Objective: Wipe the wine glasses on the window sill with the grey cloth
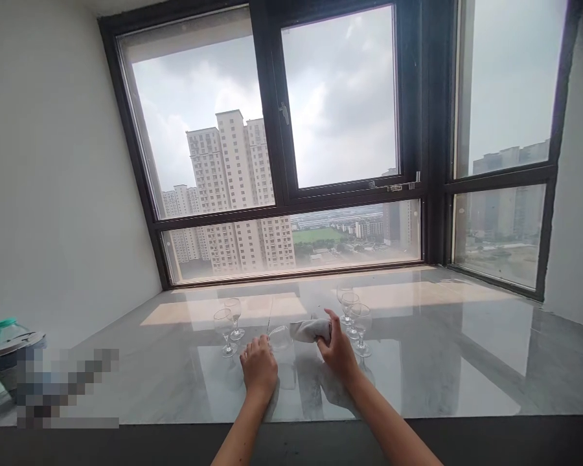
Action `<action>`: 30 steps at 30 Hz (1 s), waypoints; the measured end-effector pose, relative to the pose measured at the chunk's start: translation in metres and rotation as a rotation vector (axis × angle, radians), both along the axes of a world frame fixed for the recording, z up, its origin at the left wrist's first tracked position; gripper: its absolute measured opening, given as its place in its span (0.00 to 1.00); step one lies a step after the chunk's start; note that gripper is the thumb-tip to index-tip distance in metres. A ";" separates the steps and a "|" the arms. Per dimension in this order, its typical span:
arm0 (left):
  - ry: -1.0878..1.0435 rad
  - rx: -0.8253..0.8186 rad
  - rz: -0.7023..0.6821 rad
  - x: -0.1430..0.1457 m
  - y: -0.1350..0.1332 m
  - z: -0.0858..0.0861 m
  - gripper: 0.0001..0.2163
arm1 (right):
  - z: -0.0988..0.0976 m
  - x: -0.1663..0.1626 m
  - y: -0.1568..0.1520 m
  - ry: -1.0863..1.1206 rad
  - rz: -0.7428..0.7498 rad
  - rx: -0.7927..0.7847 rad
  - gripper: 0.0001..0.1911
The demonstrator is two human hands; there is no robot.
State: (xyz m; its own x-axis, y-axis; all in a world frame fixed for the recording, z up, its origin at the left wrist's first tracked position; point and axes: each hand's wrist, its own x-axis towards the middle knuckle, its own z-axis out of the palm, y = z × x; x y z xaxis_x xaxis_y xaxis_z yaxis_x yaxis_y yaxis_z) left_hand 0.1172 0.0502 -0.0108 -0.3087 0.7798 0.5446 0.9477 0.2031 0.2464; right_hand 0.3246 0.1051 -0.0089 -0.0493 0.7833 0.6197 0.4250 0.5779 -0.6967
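My left hand (260,364) is closed around the lower part of a clear stemmed glass (279,338). The glass lies tipped sideways, its bowl pointing right; the stem is hidden by my fingers. A grey cloth (309,331) is gripped in my right hand (337,349), with its free end close to the bowl's mouth. Whether the cloth touches the glass I cannot tell. Two stemmed glasses, the nearer one (223,323) and one behind it (234,310), stand upright to the left. Beyond my right hand stand more upright stemmed glasses (361,320), close together.
Both hands are over a glossy grey stone sill (432,362) with strong reflections. Its front edge runs across below my wrists. A bucket-like container (17,349) and a green-capped bottle (6,327) are at far left. Dark-framed windows (340,103) rise behind.
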 end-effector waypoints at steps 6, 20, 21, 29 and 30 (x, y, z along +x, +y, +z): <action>0.063 -0.073 0.031 0.005 -0.001 0.001 0.16 | 0.005 0.000 -0.003 0.192 0.189 -0.001 0.36; 0.068 -0.105 -0.308 0.013 -0.007 0.010 0.17 | -0.002 -0.011 0.001 0.306 0.478 -0.204 0.35; 0.076 -0.111 -0.323 0.013 -0.008 0.011 0.17 | -0.002 -0.010 0.001 0.305 0.468 -0.192 0.34; 0.079 -0.089 -0.392 0.016 -0.012 0.013 0.15 | -0.001 -0.011 0.002 0.316 0.377 -0.145 0.30; 0.066 -0.077 -0.404 0.015 -0.011 0.012 0.13 | 0.000 -0.011 0.003 0.330 0.375 -0.171 0.30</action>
